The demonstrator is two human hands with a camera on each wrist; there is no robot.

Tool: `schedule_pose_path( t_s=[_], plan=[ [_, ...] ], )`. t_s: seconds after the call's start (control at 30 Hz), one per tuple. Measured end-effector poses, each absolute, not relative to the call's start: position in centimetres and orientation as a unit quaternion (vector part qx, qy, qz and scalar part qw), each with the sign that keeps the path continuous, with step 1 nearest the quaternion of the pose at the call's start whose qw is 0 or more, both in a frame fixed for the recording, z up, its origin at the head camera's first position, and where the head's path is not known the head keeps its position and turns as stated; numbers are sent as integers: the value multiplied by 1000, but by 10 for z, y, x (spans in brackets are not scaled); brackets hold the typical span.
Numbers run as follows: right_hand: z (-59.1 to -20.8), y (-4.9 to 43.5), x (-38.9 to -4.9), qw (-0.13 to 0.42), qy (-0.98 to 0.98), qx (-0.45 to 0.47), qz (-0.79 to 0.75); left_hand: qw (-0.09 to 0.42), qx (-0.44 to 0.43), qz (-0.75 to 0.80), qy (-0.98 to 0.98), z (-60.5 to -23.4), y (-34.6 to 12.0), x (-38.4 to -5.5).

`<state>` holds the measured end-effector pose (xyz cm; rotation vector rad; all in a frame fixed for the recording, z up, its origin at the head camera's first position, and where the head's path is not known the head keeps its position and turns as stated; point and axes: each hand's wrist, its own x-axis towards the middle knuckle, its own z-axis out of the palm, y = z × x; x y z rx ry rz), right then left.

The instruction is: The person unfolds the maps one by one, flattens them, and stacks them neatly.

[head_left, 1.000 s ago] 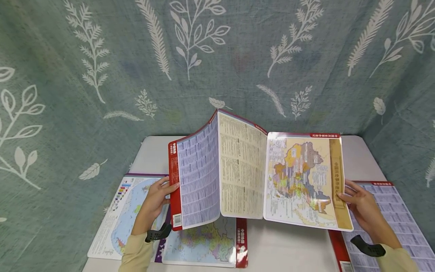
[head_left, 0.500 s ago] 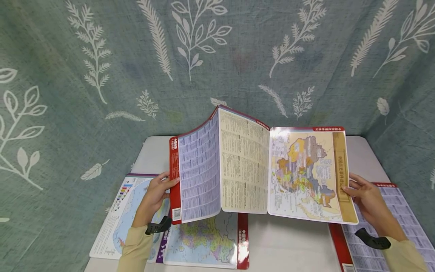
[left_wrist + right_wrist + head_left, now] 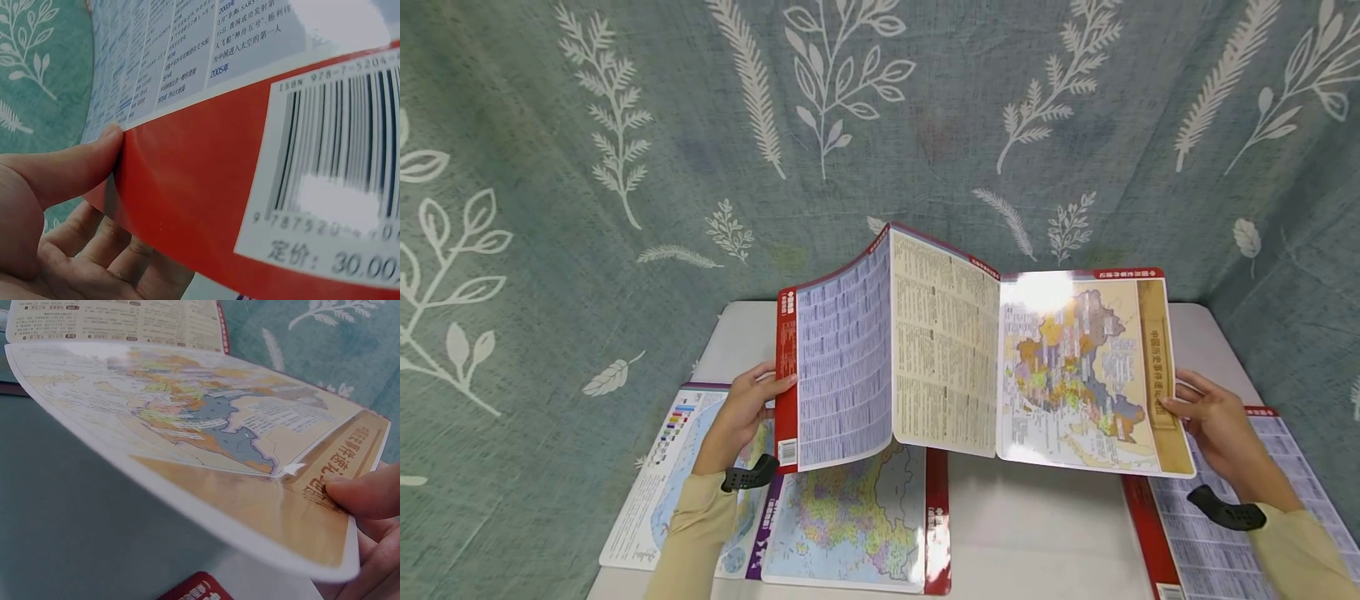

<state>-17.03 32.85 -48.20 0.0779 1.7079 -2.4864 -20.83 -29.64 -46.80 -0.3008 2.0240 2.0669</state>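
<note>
A folding laminated map [image 3: 946,350] is spread open in the air above the table, its three panels bent in a zigzag. The left panel carries lilac text columns and a red edge strip with a barcode [image 3: 331,156]; the middle one has cream text, the right one a coloured map of China [image 3: 206,412]. My left hand [image 3: 747,417] pinches the red outer edge, thumb on the front and fingers behind. At the opposite end my right hand [image 3: 1221,429] pinches the brown-banded edge the same way, thumb on its face.
Below on the white table [image 3: 1037,525] lie a world map sheet [image 3: 677,475] at left, a China map with a red strip [image 3: 857,525] partly under the held one, and a lilac text sheet [image 3: 1217,508] at right. A leaf-patterned grey-green curtain [image 3: 880,125] hangs behind.
Both hands have raised the folding map a little, and its right end has shifted slightly rightward. Glare now shows on the right panel. Both hands keep their hold.
</note>
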Motion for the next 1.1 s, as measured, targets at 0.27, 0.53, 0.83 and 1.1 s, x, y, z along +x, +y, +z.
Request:
schedule_pose_path(
  t_s=[0.27,0.53,0.83,1.1],
  plan=[
    [-478,330,-176,65,570,33,-818,129,-92,706,691,-446,-294,-212],
    [-512,356,-192,70,610,65,-787,134,-90,717,678,-442,-297,-221],
    [-472,339,-186,70,596,40,-799,131,-121,710,681,-445,-304,-231],
    [-469,346,-194,71,602,43,-794,138,-121,711,679,-443,-307,-239]
  ],
)
